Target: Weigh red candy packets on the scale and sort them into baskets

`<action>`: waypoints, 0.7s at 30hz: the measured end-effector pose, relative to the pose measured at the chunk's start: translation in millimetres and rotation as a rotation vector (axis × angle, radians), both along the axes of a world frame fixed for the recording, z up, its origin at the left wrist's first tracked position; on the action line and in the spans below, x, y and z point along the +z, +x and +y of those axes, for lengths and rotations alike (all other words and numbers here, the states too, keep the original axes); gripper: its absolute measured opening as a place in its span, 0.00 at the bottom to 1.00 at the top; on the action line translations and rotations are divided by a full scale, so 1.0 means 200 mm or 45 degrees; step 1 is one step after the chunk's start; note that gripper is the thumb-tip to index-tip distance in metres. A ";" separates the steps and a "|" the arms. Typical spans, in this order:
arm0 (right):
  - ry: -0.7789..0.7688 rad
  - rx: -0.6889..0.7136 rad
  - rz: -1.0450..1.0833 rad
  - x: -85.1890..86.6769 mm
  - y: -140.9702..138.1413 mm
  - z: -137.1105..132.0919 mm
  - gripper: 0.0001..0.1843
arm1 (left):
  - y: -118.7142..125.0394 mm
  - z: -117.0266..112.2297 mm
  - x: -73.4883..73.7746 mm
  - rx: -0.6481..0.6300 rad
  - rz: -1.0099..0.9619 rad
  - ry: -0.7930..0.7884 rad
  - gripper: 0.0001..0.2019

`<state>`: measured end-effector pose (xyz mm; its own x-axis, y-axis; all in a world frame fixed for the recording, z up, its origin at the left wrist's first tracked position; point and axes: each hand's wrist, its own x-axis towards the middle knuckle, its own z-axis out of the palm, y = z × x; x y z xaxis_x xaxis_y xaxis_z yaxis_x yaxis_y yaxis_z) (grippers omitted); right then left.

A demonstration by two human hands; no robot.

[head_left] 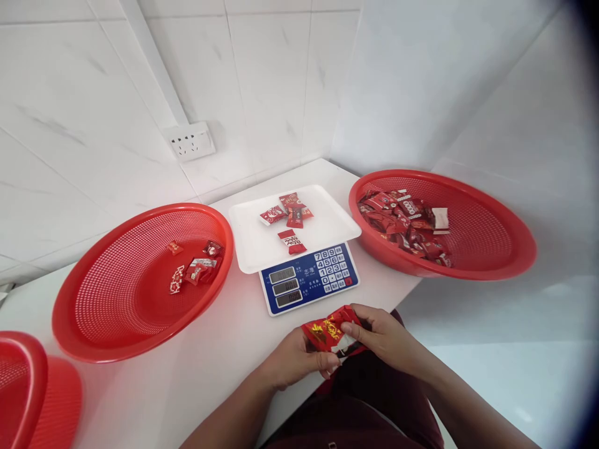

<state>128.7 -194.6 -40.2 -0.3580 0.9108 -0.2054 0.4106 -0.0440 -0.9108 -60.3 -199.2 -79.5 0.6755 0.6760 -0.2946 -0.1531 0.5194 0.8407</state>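
Observation:
Between my two hands, just past the table's front edge, is a red snack packet [327, 333] with yellow print. My left hand [299, 358] is closed on its left end, the thumb lying across the front. The packet's right end is in my right hand [374, 330], whose thumb presses on the face. Beyond them stands a digital weighing scale [309, 274] with a blue keypad panel. On its white tray [248, 231] lie several small red packets [294, 215], one of them [291, 242] apart near the front.
At right, a red mesh basket [486, 231] holds many red packets [412, 224]. Another red basket [116, 293] at left has several packets [201, 268] inside. Part of a further red basket [42, 386] shows at lower left. A socket [191, 141] is on the tiled wall.

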 end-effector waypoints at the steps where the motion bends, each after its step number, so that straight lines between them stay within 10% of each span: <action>1: 0.022 -0.018 -0.001 -0.01 0.00 0.00 0.16 | 0.00 0.00 0.00 0.023 0.008 0.006 0.18; 21: 0.075 0.023 0.009 0.00 0.01 0.05 0.14 | 0.00 0.00 -0.03 0.195 0.093 0.138 0.20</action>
